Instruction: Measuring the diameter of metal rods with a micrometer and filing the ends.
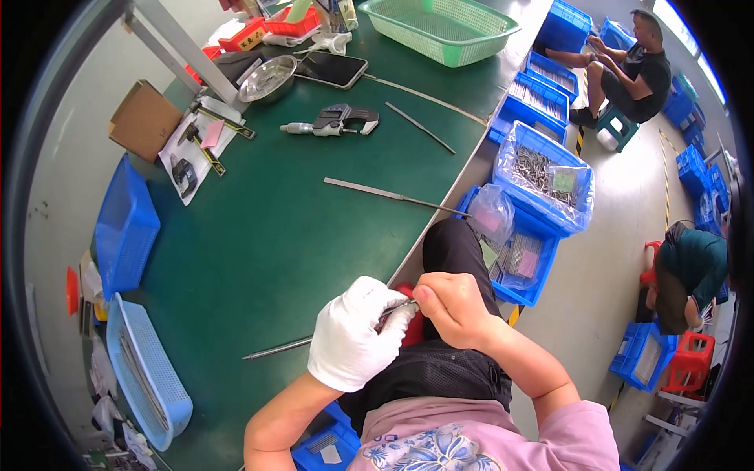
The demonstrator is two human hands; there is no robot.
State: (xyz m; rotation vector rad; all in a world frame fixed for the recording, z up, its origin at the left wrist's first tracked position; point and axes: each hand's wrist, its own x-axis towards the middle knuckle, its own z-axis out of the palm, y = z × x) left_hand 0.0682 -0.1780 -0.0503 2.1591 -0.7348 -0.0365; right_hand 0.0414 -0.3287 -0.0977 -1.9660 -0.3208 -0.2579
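Note:
My left hand (pixel 357 334), in a white glove, is closed round a slim metal rod (pixel 276 348). The rod's narrow end sticks out to the left over the green tabletop. Bare, my right hand (pixel 455 308) is closed against the gloved fingertips, where a short dark metal part (pixel 393 311) shows between the hands. What the right fingers grip is hidden. Beyond the hands, a flat file (pixel 365 188) lies with its thin tang toward the table edge. Farther off are a thin metal rod (pixel 420 127) and a digital micrometer (pixel 334 122).
A phone (pixel 334 69), metal bowl (pixel 267 79) and green basket (pixel 448 47) stand at the back. Calipers (pixel 206 149) lie back left, above blue baskets (pixel 126 228). Blue crates (pixel 550 216) of metal parts line the right edge. Two people sit farther right.

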